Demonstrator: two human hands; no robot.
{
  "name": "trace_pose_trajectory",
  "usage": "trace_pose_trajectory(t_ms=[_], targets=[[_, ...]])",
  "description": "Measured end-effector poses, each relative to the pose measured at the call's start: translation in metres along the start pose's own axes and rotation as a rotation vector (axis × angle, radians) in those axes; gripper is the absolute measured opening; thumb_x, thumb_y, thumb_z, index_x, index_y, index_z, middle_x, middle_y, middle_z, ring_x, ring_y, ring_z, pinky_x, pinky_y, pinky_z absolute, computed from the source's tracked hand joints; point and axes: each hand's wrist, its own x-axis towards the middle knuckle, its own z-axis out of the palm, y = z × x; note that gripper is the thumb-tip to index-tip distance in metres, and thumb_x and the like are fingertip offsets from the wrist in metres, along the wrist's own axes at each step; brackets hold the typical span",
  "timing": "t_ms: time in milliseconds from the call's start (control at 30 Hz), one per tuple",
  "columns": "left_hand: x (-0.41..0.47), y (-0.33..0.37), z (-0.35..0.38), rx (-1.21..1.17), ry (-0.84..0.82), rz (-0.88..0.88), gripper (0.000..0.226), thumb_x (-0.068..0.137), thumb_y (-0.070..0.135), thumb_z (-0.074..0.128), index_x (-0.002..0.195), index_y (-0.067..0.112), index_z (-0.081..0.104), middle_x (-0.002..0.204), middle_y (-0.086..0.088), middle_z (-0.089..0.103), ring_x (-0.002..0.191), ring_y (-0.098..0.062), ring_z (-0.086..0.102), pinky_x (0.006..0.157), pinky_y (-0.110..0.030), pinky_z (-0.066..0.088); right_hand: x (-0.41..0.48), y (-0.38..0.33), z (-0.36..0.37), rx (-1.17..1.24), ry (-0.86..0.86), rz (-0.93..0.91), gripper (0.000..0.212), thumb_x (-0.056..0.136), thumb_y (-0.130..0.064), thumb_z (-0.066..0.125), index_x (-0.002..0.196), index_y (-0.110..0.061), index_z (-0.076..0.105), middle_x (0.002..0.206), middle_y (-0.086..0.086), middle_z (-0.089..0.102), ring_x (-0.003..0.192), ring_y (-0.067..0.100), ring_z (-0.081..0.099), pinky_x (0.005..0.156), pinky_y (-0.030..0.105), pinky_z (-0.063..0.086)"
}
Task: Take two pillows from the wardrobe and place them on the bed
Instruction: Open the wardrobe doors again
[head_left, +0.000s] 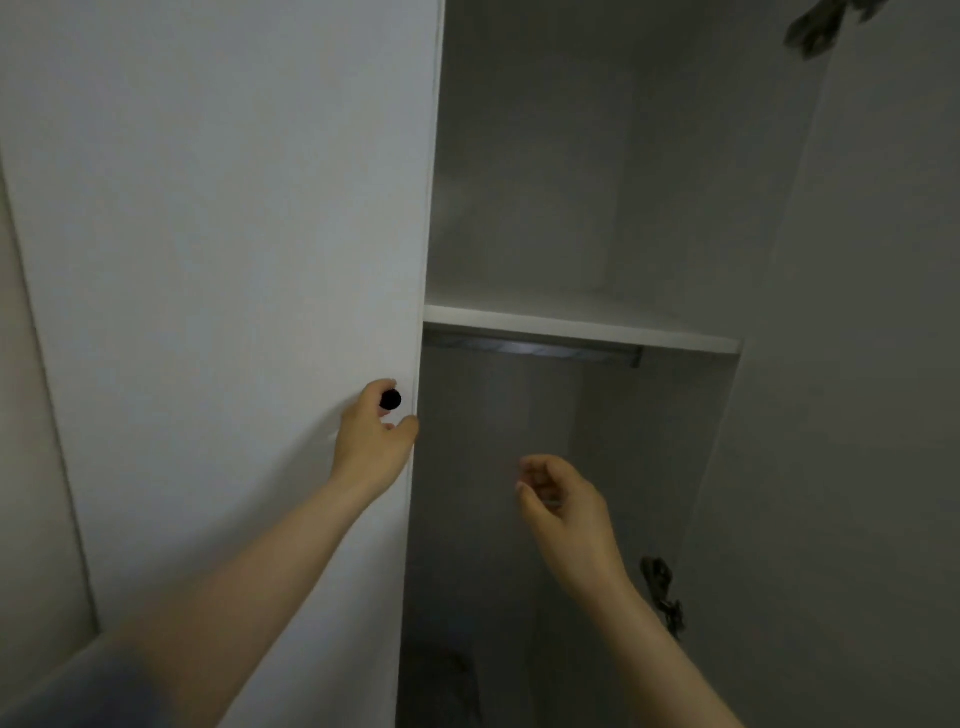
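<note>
No pillows show in the open white wardrobe (675, 182), neither on the white shelf (582, 327) mid-frame nor under its metal hanging rail (535, 351); the bottom is too dark to tell. Centre left, the left hand (371, 441) curls its fingers round the small black round knob (391, 399) of the white door (234, 260). The right hand (563, 504), loosely curled, holds nothing. Both pillows are still to fetch, by my judgement.

A beige wall (23, 415) borders the left edge; something dark (441, 675), blurred, lies low down.
</note>
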Motion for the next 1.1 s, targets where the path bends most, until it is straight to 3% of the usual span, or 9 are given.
trace_pose_trajectory(t_ms=[133,367,500,667,900,1100], targets=[[0.01,0.005,0.001,0.097,0.069,-0.023,0.031,0.083,0.016,0.06,0.114,0.015,0.055,0.107,-0.005,0.061,0.094,-0.022,0.057,0.081,-0.031,0.044,0.013,0.011,-0.007,0.072,-0.05,-0.025,0.021,0.086,-0.009,0.061,0.097,-0.026,0.06,0.085,-0.012,0.064,0.074,-0.007,0.058,0.065,0.006,0.045],[-0.014,0.014,-0.013,0.187,0.122,0.008,0.015,0.082,0.018,0.061,0.096,0.016,0.056,0.076,0.005,0.054,0.072,-0.018,0.054,0.067,-0.028,0.043,0.019,0.013,0.0,0.18,-0.095,-0.05,0.02,0.087,-0.008,0.061,0.094,-0.027,0.061,0.085,-0.011,0.066,0.073,-0.002,0.061,0.067,0.006,0.045],[-0.046,0.012,-0.03,0.161,0.176,0.086,0.017,0.08,0.021,0.067,0.091,0.019,0.054,0.078,0.001,0.057,0.068,-0.015,0.055,0.064,-0.025,0.046,0.023,-0.005,0.01,0.305,-0.11,-0.071,0.019,0.089,-0.012,0.06,0.092,-0.03,0.063,0.086,-0.005,0.068,0.075,0.001,0.062,0.073,0.016,0.049],[-0.086,0.012,-0.06,0.213,0.228,0.148,0.023,0.077,0.029,0.071,0.088,0.024,0.052,0.075,0.002,0.055,0.065,-0.015,0.053,0.06,-0.018,0.044,0.032,-0.047,0.03,0.417,-0.245,-0.131,0.015,0.091,-0.02,0.058,0.098,-0.031,0.065,0.1,-0.001,0.069,0.097,0.017,0.066,0.089,0.038,0.054],[-0.116,0.016,-0.096,0.26,0.254,0.228,0.027,0.074,0.028,0.075,0.082,0.027,0.05,0.067,0.009,0.051,0.063,-0.005,0.051,0.058,-0.011,0.045,0.03,-0.106,0.062,0.513,-0.47,-0.283,0.024,0.092,-0.024,0.057,0.115,-0.025,0.062,0.11,0.0,0.068,0.1,0.014,0.066,0.088,0.034,0.056],[-0.131,0.011,-0.121,0.315,0.265,0.234,0.03,0.071,0.031,0.076,0.083,0.028,0.049,0.069,0.01,0.053,0.067,-0.008,0.053,0.06,-0.012,0.047,0.02,-0.14,0.084,0.648,-0.604,-0.383,0.04,0.094,-0.018,0.053,0.134,-0.017,0.051,0.125,-0.003,0.063,0.115,0.011,0.06,0.092,0.031,0.054]])
